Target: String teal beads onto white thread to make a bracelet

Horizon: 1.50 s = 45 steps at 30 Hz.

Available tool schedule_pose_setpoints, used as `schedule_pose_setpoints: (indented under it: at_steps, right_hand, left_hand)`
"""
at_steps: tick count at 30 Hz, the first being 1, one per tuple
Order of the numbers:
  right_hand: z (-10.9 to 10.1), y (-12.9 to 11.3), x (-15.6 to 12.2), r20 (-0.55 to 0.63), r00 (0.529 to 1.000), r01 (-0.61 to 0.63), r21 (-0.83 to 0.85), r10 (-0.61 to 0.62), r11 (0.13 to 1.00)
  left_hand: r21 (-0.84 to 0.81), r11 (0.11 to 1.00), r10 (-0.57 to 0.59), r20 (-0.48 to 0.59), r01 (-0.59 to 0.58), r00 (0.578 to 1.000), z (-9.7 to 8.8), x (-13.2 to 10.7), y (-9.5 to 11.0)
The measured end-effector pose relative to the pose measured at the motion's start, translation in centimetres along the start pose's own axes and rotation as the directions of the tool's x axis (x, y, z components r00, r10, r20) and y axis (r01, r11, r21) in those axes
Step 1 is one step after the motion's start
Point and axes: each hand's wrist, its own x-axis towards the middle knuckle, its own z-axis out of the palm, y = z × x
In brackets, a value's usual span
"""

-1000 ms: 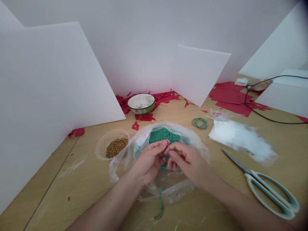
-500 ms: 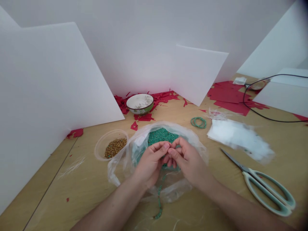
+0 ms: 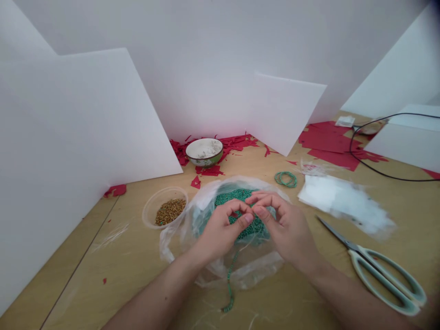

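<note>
My left hand [image 3: 222,229] and my right hand [image 3: 285,227] meet over a clear plastic bag [image 3: 178,229] that holds a heap of green beads [image 3: 233,199]. Both hands pinch with thumb and forefinger, fingertips nearly touching. From between them a thin thread with a string of green beads [image 3: 229,286] hangs down onto the wooden table [image 3: 113,279]. What exactly each pinch holds at the tips is too small to name, but the thread runs up to them.
A clear tub of brown beads [image 3: 167,211] sits left of the bag. A bowl [image 3: 204,151] and red paper scraps [image 3: 330,146] lie behind. Green bead rings [image 3: 285,178], a white plastic packet [image 3: 343,201], scissors [image 3: 381,270] and a black cable [image 3: 374,169] are to the right. White boards [image 3: 85,119] stand around.
Both hands have risen a little and moved farther over the bead heap, with the fingers curling into tighter pinches. The beaded thread still hangs below them.
</note>
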Motion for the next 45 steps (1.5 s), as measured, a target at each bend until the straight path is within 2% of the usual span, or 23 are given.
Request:
schedule_pose_setpoints:
  at_steps: [4, 8, 10, 13, 15, 25, 32, 34, 36, 37, 38, 40, 41, 42, 43, 45]
  right_hand:
    - [-0.1, -0.2, 0.0, -0.082, 0.995, -0.031, 0.302, 0.058, 0.953]
    - [-1.2, -0.8, 0.8, -0.146, 0.980, -0.024, 0.587, 0.134, 0.809]
    - [-2.0, -1.2, 1.2, -0.171, 0.970, -0.015, 0.662, 0.172, 0.749]
    - [-3.1, -1.6, 1.8, -0.236, 0.953, 0.020, 0.673, 0.189, 0.739]
    - [-3.6, -1.6, 2.0, -0.271, 0.946, 0.048, 0.659, 0.178, 0.750]
    - [-5.7, -0.7, 2.9, -0.387, 0.911, 0.149, 0.636, 0.146, 0.757]
    - [-5.6, -0.7, 2.9, -0.381, 0.915, 0.145, 0.623, 0.136, 0.768]
    - [-5.3, -0.8, 2.8, -0.302, 0.943, 0.089, 0.634, 0.139, 0.768]
    - [-5.0, -0.9, 2.5, -0.123, 0.977, -0.053, 0.652, 0.175, 0.756]
    - [-4.8, -0.9, 2.4, -0.003, 0.979, -0.152, 0.652, 0.203, 0.743]
    - [-4.5, -0.9, 2.2, 0.120, 0.966, -0.252, 0.639, 0.229, 0.727]
    - [-4.1, -0.6, 1.7, 0.346, 0.903, -0.419, 0.568, 0.256, 0.709]
    - [-3.9, -0.4, 1.5, 0.439, 0.861, -0.474, 0.511, 0.256, 0.717]
    - [-3.7, -0.2, 1.2, 0.516, 0.817, -0.510, 0.438, 0.257, 0.740]
    - [-3.6, -0.1, 1.0, 0.573, 0.776, -0.523, 0.354, 0.262, 0.776]
    - [-3.3, 0.1, 0.6, 0.629, 0.724, -0.489, 0.177, 0.284, 0.854]
  left_hand:
    - [-0.206, 0.964, -0.139, 0.150, 0.169, 0.979, -0.4, 0.0, -0.2]
    - [-0.401, 0.866, -0.228, 0.214, 0.298, 0.950, -0.4, -0.1, -0.8]
    - [-0.496, 0.797, -0.243, 0.260, 0.345, 0.935, -0.4, -0.1, -1.1]
    - [-0.576, 0.714, -0.249, 0.323, 0.398, 0.913, -0.4, -0.1, -1.5]
    - [-0.588, 0.689, -0.260, 0.345, 0.424, 0.902, -0.5, -0.1, -1.7]
    - [-0.580, 0.667, -0.299, 0.368, 0.469, 0.880, -0.4, 0.0, -2.4]
    - [-0.548, 0.633, -0.333, 0.444, 0.547, 0.832, -0.6, 0.0, -1.7]
    - [-0.507, 0.653, -0.351, 0.456, 0.562, 0.818, -0.7, -0.6, -1.2]
    - [-0.452, 0.672, -0.366, 0.487, 0.587, 0.793, -0.7, -1.7, -0.8]
    - [-0.415, 0.674, -0.373, 0.522, 0.611, 0.767, -0.7, -2.4, -0.6]
    - [-0.367, 0.674, -0.384, 0.567, 0.641, 0.729, -0.5, -3.2, -0.5]
    - [-0.183, 0.724, -0.442, 0.617, 0.665, 0.651, 0.1, -4.8, -0.5]
    - [-0.046, 0.785, -0.485, 0.576, 0.618, 0.659, 0.5, -5.5, -0.6]
    - [0.120, 0.844, -0.507, 0.493, 0.522, 0.707, 0.9, -6.0, -0.7]
    - [0.294, 0.870, -0.489, 0.399, 0.396, 0.776, 1.4, -6.5, -0.9]
    - [0.559, 0.810, -0.403, 0.309, 0.178, 0.861, 2.2, -7.0, -0.9]
